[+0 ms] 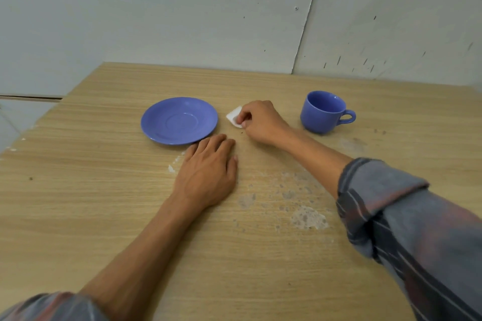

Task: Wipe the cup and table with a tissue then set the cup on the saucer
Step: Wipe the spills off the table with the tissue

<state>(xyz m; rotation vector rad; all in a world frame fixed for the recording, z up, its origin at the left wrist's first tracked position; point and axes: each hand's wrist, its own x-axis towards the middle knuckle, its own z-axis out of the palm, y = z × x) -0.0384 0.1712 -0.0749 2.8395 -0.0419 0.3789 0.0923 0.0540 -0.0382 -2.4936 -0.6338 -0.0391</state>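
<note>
1. We see a table (104, 216) of pale wood-grain laminate, matt — its finish worn to rough grey patches (307, 217).
2. We see the saucer (179, 120) and cup (323, 111) in glossy glazed blue ceramic.
3. We see a soft white paper tissue (233, 115).
4. We see sleeves (407, 221) of woven striped cloth — matt.
</note>
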